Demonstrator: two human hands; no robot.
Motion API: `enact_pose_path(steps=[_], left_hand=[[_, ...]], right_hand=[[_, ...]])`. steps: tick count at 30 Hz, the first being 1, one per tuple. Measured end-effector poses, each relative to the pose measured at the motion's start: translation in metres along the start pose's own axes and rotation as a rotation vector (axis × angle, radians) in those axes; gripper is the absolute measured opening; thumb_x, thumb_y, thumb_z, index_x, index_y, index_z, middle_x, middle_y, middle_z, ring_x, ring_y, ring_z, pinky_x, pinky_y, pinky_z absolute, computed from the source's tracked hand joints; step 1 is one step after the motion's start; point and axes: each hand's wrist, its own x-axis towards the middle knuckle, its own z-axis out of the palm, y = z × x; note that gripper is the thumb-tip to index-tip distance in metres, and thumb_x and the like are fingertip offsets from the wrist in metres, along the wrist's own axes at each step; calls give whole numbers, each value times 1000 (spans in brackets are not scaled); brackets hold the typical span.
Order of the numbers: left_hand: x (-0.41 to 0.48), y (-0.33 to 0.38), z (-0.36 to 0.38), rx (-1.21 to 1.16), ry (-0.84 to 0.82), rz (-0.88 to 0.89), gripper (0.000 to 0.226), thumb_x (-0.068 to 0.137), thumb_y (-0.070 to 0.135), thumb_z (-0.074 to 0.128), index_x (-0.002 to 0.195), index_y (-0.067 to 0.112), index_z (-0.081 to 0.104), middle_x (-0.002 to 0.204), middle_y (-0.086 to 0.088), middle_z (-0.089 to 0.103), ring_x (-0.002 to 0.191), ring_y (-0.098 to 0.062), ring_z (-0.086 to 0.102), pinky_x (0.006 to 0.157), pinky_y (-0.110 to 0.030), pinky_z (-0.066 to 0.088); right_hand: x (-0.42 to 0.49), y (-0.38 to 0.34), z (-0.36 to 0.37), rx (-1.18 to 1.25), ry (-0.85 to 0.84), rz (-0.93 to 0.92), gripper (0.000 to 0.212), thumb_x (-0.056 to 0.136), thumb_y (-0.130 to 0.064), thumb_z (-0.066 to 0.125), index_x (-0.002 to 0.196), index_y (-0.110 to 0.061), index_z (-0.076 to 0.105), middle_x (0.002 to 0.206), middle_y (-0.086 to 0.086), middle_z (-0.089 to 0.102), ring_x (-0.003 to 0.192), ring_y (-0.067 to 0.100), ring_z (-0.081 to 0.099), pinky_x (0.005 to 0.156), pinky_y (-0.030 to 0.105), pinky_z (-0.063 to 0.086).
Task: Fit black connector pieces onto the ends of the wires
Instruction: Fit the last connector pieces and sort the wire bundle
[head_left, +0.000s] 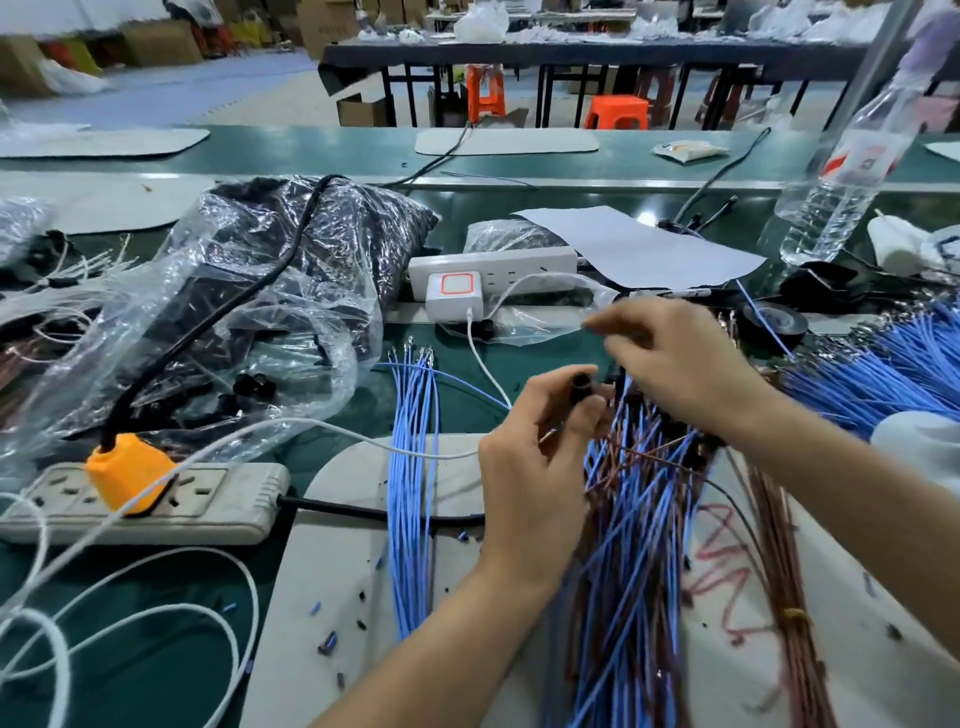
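My left hand pinches a small black connector piece between thumb and fingers, above the middle of the bench. My right hand is just right of it, fingers curled and blurred over the top of a pile of blue and brown wires; what it grips I cannot make out. A separate bundle of blue wires with bare metal terminals lies left of my left hand. Loose black connector pieces sit at the mouth of a clear plastic bag.
A white power strip with an orange plug lies at the left front, white cables looping around it. Another strip with a charger sits behind. More blue wires pile at the right, near a water bottle and black tape roll.
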Motion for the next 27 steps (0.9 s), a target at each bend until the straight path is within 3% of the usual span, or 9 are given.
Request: enact_pose_path(steps=[3, 7, 13, 16, 19, 27], left_hand=[[2, -3, -2, -10, 34, -35, 11, 90, 28, 59, 100, 24, 64, 88, 5, 72, 84, -14, 69, 81, -44, 56], [3, -5, -3, -40, 40, -51, 14, 90, 29, 58, 102, 25, 63, 91, 5, 73, 85, -14, 69, 81, -41, 56], [4, -5, -4, -57, 39, -66, 12, 92, 22, 58, 103, 24, 65, 91, 5, 72, 86, -16, 69, 82, -40, 55], [3, -5, -4, -61, 30, -80, 15, 93, 22, 58, 106, 17, 65, 91, 5, 72, 86, -16, 69, 83, -41, 55], [4, -5, -5, -44, 25, -77, 16, 92, 26, 58, 106, 22, 64, 92, 5, 72, 87, -18, 68, 82, -42, 55], [4, -4, -5, -37, 10, -65, 14, 93, 24, 58, 105, 22, 65, 91, 6, 72, 87, -14, 68, 82, -40, 55]], right_hand=[[64, 0, 33, -205, -215, 62, 33, 94, -2, 44, 120, -4, 65, 126, 12, 63, 120, 24, 55, 101, 23, 35], [108, 5, 71, -430, -324, 197, 29, 95, -7, 43, 114, 7, 61, 121, 24, 62, 112, 34, 57, 83, 29, 42], [126, 7, 99, -609, -233, 170, 32, 95, -16, 45, 119, 0, 60, 126, 22, 59, 115, 36, 56, 88, 38, 46], [127, 13, 101, -743, -172, 186, 33, 92, -6, 47, 122, -2, 60, 127, 19, 58, 118, 36, 55, 90, 39, 47], [131, 20, 98, -811, -148, 209, 39, 91, 4, 43, 127, 0, 57, 131, 21, 54, 123, 37, 51, 94, 41, 46], [131, 25, 98, -857, -186, 198, 40, 94, 2, 42, 133, -1, 51, 138, 20, 48, 129, 35, 45, 98, 40, 43]])
